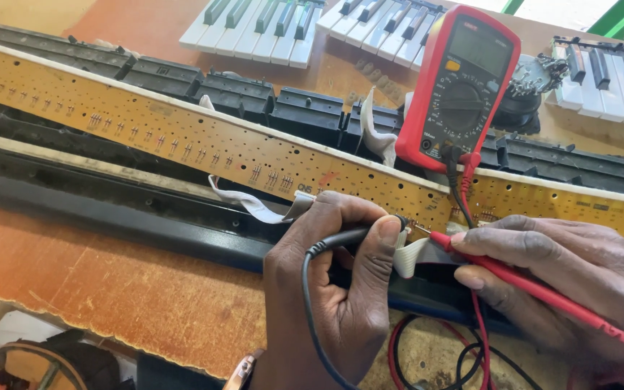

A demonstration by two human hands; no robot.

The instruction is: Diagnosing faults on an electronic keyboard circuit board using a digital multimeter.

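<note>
- While both hands meet at the middle of a long yellow circuit board (182, 137), the left hand (334, 289) is closed around a black probe (359, 235), thumb pressed along its top, with the tip hidden at the board's lower edge.
- Closed in a pen-like grip, the right hand (565, 274) holds a red probe (536, 289), whose metal tip touches the board's lower edge just beside the black probe.
- Between the two hands a grey ribbon cable (409, 256) leaves the board; another grey ribbon (254, 206) curls out further left.
- Leaning against the black keyboard frame (240, 90) behind the board, a red meter (460, 87) stands tilted, its red and black leads plugged in at the bottom.
- White and black piano keys (254, 29) lie loose on the orange table (110, 289) at the top, with more keys (608, 72) at the right.
- Red and black wires (427, 347) loop on the table below the hands.
</note>
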